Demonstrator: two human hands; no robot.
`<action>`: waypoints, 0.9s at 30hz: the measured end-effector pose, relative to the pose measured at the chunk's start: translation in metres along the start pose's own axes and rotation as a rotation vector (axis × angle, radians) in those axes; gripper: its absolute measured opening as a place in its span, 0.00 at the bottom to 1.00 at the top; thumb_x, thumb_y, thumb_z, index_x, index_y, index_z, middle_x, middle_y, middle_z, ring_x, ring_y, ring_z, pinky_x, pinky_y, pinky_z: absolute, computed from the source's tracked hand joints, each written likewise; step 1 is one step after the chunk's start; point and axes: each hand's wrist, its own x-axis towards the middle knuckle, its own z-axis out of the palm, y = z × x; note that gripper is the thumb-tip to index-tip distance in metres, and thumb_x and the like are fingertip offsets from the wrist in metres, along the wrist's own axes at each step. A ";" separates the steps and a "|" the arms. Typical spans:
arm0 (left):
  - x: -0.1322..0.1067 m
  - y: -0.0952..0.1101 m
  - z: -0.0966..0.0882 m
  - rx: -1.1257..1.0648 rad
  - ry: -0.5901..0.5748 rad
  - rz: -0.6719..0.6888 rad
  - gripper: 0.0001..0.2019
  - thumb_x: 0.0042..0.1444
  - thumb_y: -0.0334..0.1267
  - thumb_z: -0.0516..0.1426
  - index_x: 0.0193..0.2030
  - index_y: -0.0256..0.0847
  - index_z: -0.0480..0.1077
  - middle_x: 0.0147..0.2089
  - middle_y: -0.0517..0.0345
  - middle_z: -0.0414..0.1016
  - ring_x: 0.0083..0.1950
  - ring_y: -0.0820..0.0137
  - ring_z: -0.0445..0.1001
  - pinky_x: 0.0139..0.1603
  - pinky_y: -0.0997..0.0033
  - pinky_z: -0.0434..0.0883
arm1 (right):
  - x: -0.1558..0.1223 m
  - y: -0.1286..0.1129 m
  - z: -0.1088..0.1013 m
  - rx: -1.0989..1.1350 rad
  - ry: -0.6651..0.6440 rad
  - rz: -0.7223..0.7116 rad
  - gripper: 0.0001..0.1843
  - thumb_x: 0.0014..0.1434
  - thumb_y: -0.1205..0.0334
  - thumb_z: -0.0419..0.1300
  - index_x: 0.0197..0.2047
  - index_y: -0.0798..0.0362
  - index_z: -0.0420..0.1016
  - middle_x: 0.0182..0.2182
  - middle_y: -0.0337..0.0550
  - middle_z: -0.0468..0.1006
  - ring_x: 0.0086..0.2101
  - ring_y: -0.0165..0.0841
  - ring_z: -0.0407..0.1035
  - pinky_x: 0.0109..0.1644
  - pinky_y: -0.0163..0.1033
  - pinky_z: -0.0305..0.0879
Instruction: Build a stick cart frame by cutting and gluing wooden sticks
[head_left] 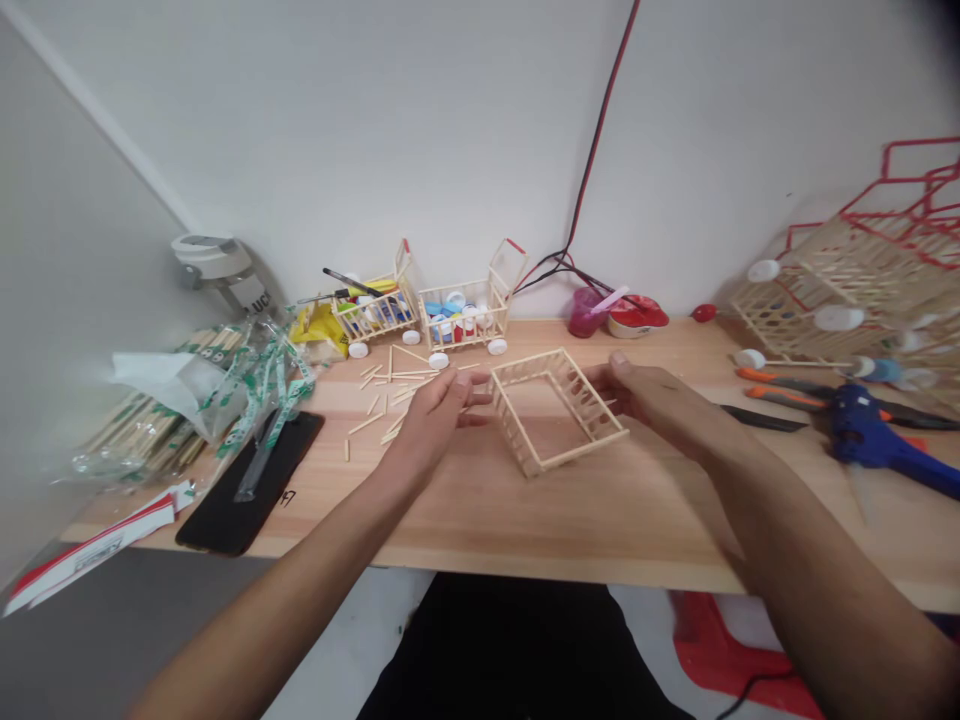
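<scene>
We find the person's left hand (435,415) and right hand (645,392) above the near part of a pine tabletop (480,515), on either side of an open rectangular frame of glued wooden sticks (568,452). The frame sits between the hands, slightly tilted. The left fingers (472,397) are spread wide, their tips at or just beside the frame's left corner. The right fingers (596,378) are closer together and lie at the frame's right wall. We cannot tell whether either hand bears its weight.

Left of the hands lie loose wooden sticks (386,395). Further left are a black pad (247,480) and a plastic bag of sticks (150,430). To the right we record orange-handled pliers (780,397), a blue glue gun (870,430), and a large stick structure with red framing (840,290).

At the far edge stand two stick carts with white wheels (375,315) (465,320), holding bottle caps, beside a pink cup (583,312). A red-and-black cable (592,150) runs down the wall.
</scene>
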 end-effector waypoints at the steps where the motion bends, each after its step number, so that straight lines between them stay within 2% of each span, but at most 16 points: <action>1: 0.006 0.000 0.001 -0.014 -0.002 0.001 0.16 0.64 0.47 0.55 0.45 0.36 0.74 0.55 0.44 0.75 0.50 0.64 0.77 0.44 0.67 0.78 | 0.001 0.002 -0.001 0.036 -0.007 0.013 0.32 0.63 0.35 0.53 0.45 0.55 0.83 0.40 0.51 0.84 0.40 0.38 0.78 0.43 0.40 0.73; 3: 0.021 -0.001 0.002 -0.038 -0.002 0.006 0.13 0.64 0.44 0.55 0.43 0.35 0.73 0.57 0.44 0.74 0.48 0.66 0.77 0.42 0.68 0.77 | 0.001 0.005 -0.003 0.118 -0.044 0.044 0.31 0.62 0.35 0.54 0.46 0.54 0.82 0.43 0.51 0.84 0.42 0.39 0.77 0.44 0.40 0.73; 8: 0.049 0.000 0.007 -0.021 -0.018 0.062 0.12 0.64 0.43 0.54 0.39 0.35 0.72 0.51 0.45 0.75 0.43 0.70 0.76 0.39 0.70 0.76 | 0.000 0.004 0.001 0.237 -0.024 0.015 0.27 0.63 0.39 0.56 0.47 0.53 0.81 0.42 0.51 0.84 0.43 0.39 0.77 0.47 0.43 0.74; 13: 0.051 -0.001 0.008 0.014 -0.020 0.078 0.12 0.64 0.42 0.54 0.36 0.35 0.69 0.51 0.46 0.75 0.44 0.71 0.74 0.40 0.72 0.76 | -0.001 0.006 0.007 0.248 -0.048 -0.023 0.25 0.65 0.42 0.56 0.50 0.53 0.81 0.41 0.50 0.84 0.43 0.39 0.78 0.51 0.45 0.74; 15: 0.050 -0.003 0.005 0.035 0.000 0.095 0.11 0.63 0.42 0.55 0.36 0.36 0.70 0.50 0.48 0.75 0.43 0.72 0.74 0.39 0.73 0.76 | -0.002 0.009 0.007 0.244 -0.011 -0.029 0.25 0.65 0.42 0.56 0.49 0.52 0.81 0.42 0.49 0.84 0.43 0.40 0.78 0.51 0.47 0.75; 18: 0.048 -0.006 -0.004 0.089 0.052 0.176 0.10 0.60 0.42 0.58 0.33 0.37 0.70 0.40 0.54 0.75 0.39 0.74 0.73 0.37 0.76 0.73 | -0.004 0.014 0.005 0.176 0.101 -0.049 0.23 0.64 0.42 0.56 0.49 0.49 0.80 0.45 0.47 0.82 0.44 0.39 0.77 0.48 0.45 0.75; 21: 0.041 -0.005 -0.017 0.181 0.083 0.276 0.06 0.57 0.38 0.61 0.33 0.38 0.72 0.33 0.59 0.73 0.34 0.75 0.71 0.34 0.77 0.71 | -0.013 0.012 0.003 0.009 0.298 -0.138 0.20 0.64 0.45 0.58 0.50 0.47 0.80 0.47 0.45 0.81 0.45 0.36 0.75 0.44 0.41 0.74; 23: 0.032 -0.004 -0.025 0.300 0.106 0.349 0.02 0.56 0.33 0.60 0.36 0.38 0.75 0.35 0.58 0.76 0.35 0.74 0.73 0.36 0.74 0.72 | -0.022 0.008 0.004 -0.099 0.437 -0.229 0.17 0.64 0.48 0.59 0.49 0.48 0.81 0.45 0.44 0.81 0.44 0.34 0.75 0.43 0.39 0.73; 27: 0.005 -0.001 -0.029 0.638 0.218 0.602 0.13 0.56 0.24 0.56 0.42 0.41 0.79 0.50 0.53 0.77 0.54 0.66 0.74 0.49 0.67 0.73 | -0.037 0.008 0.008 -0.204 0.610 -0.374 0.14 0.64 0.51 0.60 0.46 0.49 0.82 0.41 0.43 0.81 0.35 0.31 0.73 0.42 0.40 0.70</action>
